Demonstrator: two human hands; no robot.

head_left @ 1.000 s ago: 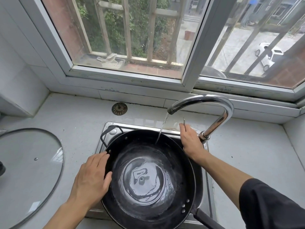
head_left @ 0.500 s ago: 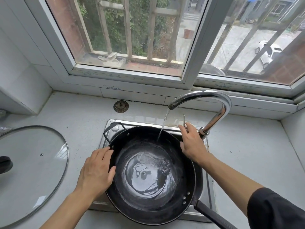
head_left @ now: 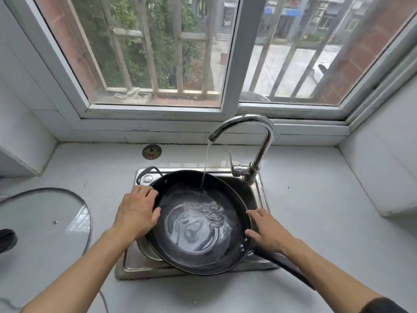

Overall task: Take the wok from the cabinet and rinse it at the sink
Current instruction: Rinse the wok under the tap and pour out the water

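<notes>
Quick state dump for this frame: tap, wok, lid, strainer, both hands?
faucet: running, stream falling into the wok
wok: in the sink, tilted, water pooled inside
left hand: gripping the wok's rim
right hand: open, at the rim
glass lid: flat on the counter
sink strainer: out, on the counter
</notes>
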